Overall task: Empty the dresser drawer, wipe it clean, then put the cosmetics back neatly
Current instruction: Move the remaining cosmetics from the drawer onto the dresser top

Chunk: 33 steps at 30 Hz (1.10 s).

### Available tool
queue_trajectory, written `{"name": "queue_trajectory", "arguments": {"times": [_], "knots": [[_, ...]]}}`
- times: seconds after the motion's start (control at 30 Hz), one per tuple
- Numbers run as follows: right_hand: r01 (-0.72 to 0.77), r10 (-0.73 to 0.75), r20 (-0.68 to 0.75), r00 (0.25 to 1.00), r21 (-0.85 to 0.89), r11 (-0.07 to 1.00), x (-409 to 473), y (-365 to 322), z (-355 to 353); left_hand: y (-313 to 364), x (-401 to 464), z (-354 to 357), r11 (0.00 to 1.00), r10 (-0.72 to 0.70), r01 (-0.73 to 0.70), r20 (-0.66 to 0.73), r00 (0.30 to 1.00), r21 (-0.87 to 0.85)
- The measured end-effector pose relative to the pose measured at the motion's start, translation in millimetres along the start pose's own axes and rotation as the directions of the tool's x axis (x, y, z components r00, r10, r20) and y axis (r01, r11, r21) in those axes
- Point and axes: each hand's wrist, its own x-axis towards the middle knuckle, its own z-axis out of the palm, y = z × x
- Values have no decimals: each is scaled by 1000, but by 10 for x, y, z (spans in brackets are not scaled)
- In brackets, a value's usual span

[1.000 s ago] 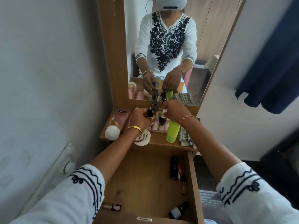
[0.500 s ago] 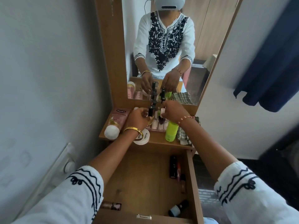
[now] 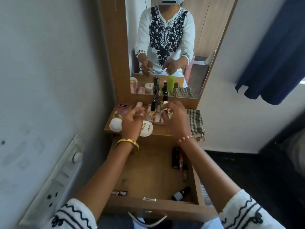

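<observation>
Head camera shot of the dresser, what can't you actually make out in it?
- Green bottle on the shelf: almost wholly behind the right hand.
- Small bottles by the mirror: labels too small to read.
- Left hand: fingers curl away from the camera, so whether they hold anything cannot be told.
- Drawer: the forearms hide parts of its floor.
- Checked cloth: partly behind the right wrist.

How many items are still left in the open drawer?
At least 4: a black tube and a pink stick along the right wall, a dark bottle at the front right, and a small pink bottle at the front left. The forearms may hide more.
</observation>
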Motion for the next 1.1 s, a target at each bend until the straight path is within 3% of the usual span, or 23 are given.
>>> {"name": "queue_trajectory", "arguments": {"times": [0.17,0.3,0.37,0.43,0.5,0.57,0.77,0.87,1.0,1.07,1.1], "knots": [[-5,-3,101,995,79,997,-657,-145,217,-373,-412,-303,994,-98,97,-27,995,-43],[-89,53,335,941,95,991,-991,-224,476,-699,-585,-530,984,-179,179,-68,981,-8],[-81,78,584,808,-20,996,-1082,-278,619,-843,-635,-632,975,-218,220,-114,969,9],[-48,90,784,615,-76,996,-1185,-346,764,-943,-647,-704,965,-258,261,-140,956,2],[-55,110,880,462,-96,994,-1297,-424,903,-973,-633,-759,960,-276,279,-142,951,3],[-1,131,915,380,-141,990,-1375,-487,1013,-984,-623,-798,961,-272,277,-128,954,22],[57,159,938,308,-185,981,-1351,-510,1081,-1053,-645,-830,962,-246,253,-83,966,100],[44,175,934,310,-198,979,-1323,-437,1051,-1072,-681,-835,955,-229,232,-36,973,185],[-61,172,932,319,-161,985,-1321,-279,961,-1051,-700,-859,950,-223,223,-25,975,220],[-235,170,932,319,-96,967,-1315,-214,886,-1060,-704,-855,937,-195,181,18,981,298],[-332,175,919,354,-52,942,-1302,-188,841,-1062,-714,-839,916,-188,151,66,980,372]]}}
